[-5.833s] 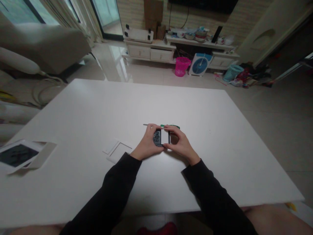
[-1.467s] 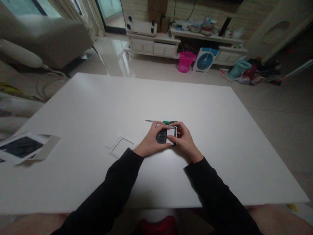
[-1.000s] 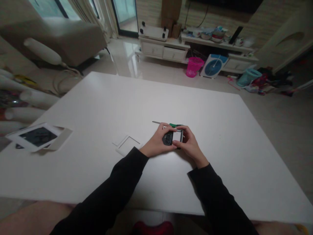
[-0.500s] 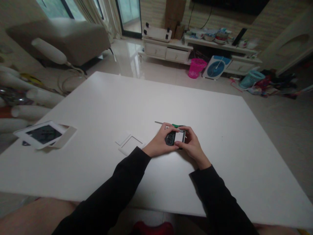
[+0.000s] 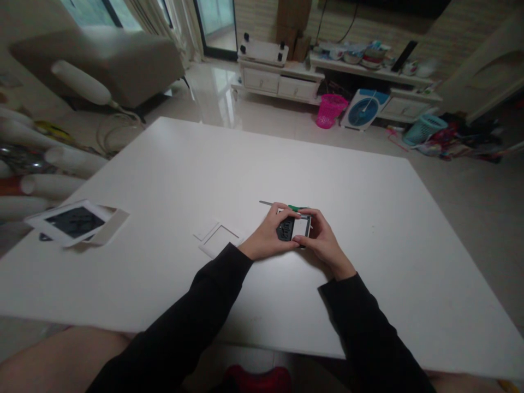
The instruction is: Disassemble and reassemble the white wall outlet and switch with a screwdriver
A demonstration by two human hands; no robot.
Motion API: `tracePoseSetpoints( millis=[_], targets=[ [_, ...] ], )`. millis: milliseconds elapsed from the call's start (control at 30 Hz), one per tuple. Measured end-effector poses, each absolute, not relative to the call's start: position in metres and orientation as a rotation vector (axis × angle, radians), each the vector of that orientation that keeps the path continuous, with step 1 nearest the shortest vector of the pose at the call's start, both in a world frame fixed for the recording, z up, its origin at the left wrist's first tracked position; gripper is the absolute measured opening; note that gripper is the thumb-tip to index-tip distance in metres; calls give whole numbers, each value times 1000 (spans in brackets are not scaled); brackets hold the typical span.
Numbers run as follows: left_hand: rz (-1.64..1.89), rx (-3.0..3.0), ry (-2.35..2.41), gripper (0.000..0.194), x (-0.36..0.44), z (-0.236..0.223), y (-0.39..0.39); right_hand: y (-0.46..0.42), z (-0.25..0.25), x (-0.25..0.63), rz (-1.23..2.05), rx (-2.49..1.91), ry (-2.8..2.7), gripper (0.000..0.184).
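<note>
Through my head view I see both hands closed on one small device, held near the middle of the white worktop. The left hand grips its left part, fingers over the far edge and thumb along the near one. The right hand holds the other end — fingers curled at the far right corner, thumb tip against the near edge of the white part. The device shows a black side on the left and a pale face on the right, with a dark border at its far right. I cannot tell whether it touches the worktop or hangs just above it. Just beyond the hands lies a screwdriver, its green handle partly hidden and its metal shaft pointing left. A white frame lies flat to the left, near the left sleeve, which is black. Well apart from the hands, towards the left edge, I see a white-bordered panel with a dark middle — it rests tilted on other pieces.
</note>
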State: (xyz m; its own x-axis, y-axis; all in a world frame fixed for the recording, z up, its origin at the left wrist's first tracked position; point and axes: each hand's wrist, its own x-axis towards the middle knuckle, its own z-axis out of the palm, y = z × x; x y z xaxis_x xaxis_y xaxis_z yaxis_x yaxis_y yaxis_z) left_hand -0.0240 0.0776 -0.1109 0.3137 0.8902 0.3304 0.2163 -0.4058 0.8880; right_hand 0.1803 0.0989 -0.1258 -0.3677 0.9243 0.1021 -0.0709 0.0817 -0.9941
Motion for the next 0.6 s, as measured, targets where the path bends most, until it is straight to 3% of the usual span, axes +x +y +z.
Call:
tracePoseSetpoints(
  millis=[233, 600],
  targets=[
    [1133, 1817, 996, 58, -23, -112, 77, 99, -126, 179, 1395, -901, -1500, 62],
    [1125, 1829, 1021, 61, -21, -110, 77, 98, -124, 175, 1253, -970, -1588, 45]
  ],
)
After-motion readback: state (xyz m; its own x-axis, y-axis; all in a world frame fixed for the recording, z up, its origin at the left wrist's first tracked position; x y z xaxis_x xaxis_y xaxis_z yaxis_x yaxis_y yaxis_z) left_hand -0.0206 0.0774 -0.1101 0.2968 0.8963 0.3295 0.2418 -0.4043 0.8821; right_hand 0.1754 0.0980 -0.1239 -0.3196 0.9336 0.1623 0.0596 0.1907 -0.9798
